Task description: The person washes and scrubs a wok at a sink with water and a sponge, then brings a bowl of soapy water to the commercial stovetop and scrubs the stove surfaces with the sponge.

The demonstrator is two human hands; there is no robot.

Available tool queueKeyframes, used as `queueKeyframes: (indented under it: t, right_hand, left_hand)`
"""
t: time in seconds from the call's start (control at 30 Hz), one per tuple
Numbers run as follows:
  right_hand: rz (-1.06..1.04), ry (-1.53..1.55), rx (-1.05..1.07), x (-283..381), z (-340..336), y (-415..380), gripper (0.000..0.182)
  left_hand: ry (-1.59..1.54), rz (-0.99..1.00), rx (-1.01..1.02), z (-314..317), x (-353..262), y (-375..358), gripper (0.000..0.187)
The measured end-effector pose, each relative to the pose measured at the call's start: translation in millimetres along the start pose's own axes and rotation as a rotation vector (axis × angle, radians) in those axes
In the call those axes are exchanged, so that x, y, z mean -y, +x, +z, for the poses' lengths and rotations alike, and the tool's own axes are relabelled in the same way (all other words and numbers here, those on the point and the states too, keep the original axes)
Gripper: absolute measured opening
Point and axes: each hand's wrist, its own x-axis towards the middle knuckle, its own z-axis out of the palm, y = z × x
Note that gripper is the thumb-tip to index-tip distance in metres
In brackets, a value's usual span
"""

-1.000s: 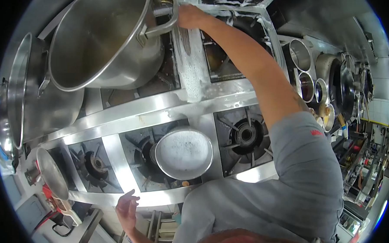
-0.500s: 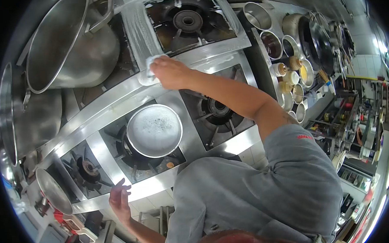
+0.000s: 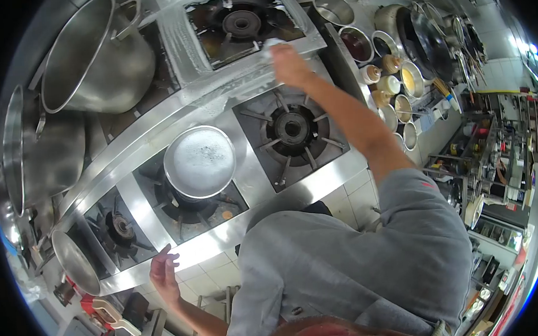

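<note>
My right hand (image 3: 290,65) is closed around a crumpled white cloth (image 3: 273,46), pressed to the steel top of the stove (image 3: 238,79) near the front edge of the rear burner bay (image 3: 242,25). White suds streak the steel beside that bay. My left hand (image 3: 164,273) hangs near the stove's front edge, its fingers apart and holding nothing. Between the hands, a round metal pan (image 3: 200,162) of whitish, foamy liquid sits on the middle front burner. Below my right forearm lies an uncovered front burner (image 3: 292,128).
Two large steel pots (image 3: 106,73) (image 3: 55,147) stand at the left. A shallow pan (image 3: 75,263) leans at the stove's left end. Metal containers (image 3: 355,44) and sauce bottles (image 3: 388,84) crowd the right side, with dark woks (image 3: 429,47) behind them.
My right hand has slid the cloth to the right along the steel in front of the rear burner. My left hand stays nearly in place. The view has shifted slightly.
</note>
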Motion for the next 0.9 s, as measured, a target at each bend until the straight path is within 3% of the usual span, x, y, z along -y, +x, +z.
queueKeyframes:
  t: [0.03, 0.13, 0.17, 0.23, 0.33, 0.4, 0.43, 0.53, 0.57, 0.6, 0.63, 0.73, 0.83, 0.9]
  right_hand:
    - [-0.005, 0.082, 0.073, 27, -7, 4, 0.029]
    - [0.032, 0.201, -0.008, 44, -12, -8, 0.032]
    - [0.063, 0.202, -0.158, 40, -18, -20, 0.029]
    - [0.313, 0.108, -0.333, 12, -18, -51, 0.024]
    - [0.845, 0.241, -0.502, -23, -21, -64, 0.026]
    - [0.984, 0.348, -0.665, -54, 32, -57, 0.025]
    - [0.998, 0.573, -0.665, -48, 50, -54, 0.026]
    - [1.23, 0.63, -0.55, 45, 91, -19, 0.027]
    - [1.206, 0.526, -0.48, 84, 83, -11, 0.024]
    - [1.207, 0.707, -0.455, 101, 99, -7, 0.027]
    - [1.186, 0.853, -0.402, 144, 27, 1, 0.029]
    - [0.85, 0.595, -0.339, 112, 31, -23, 0.022]
    - [0.549, 0.315, -0.406, 60, -45, -43, 0.024]
    - [0.494, 0.031, -0.429, 9, -60, -44, 0.027]
  left_hand:
    - [0.009, 0.022, 0.016, 3, -1, 2, 0.028]
    - [0.03, 0.055, 0.027, 4, -10, 2, 0.026]
    - [0.023, 0.049, 0.017, 4, -14, -1, 0.025]
    - [0.013, 0.042, -0.008, -2, -12, -10, 0.022]
    - [0.027, -0.01, -0.037, -10, -3, -24, 0.021]
    - [0.037, -0.005, -0.029, -10, 1, -29, 0.022]
    - [0.033, 0.003, -0.031, -9, 2, -30, 0.022]
    - [0.029, 0.016, -0.024, -5, 1, -29, 0.024]
    - [0.029, 0.028, -0.012, -3, 0, -25, 0.024]
    - [0.028, 0.04, -0.004, -1, -2, -23, 0.025]
    - [0.032, 0.046, 0.004, 0, -6, -21, 0.026]
    - [0.056, 0.056, 0.014, 2, -20, -17, 0.026]
    - [0.059, 0.071, 0.005, 8, -24, -15, 0.027]
    - [0.076, 0.073, 0.028, 12, -22, -12, 0.03]
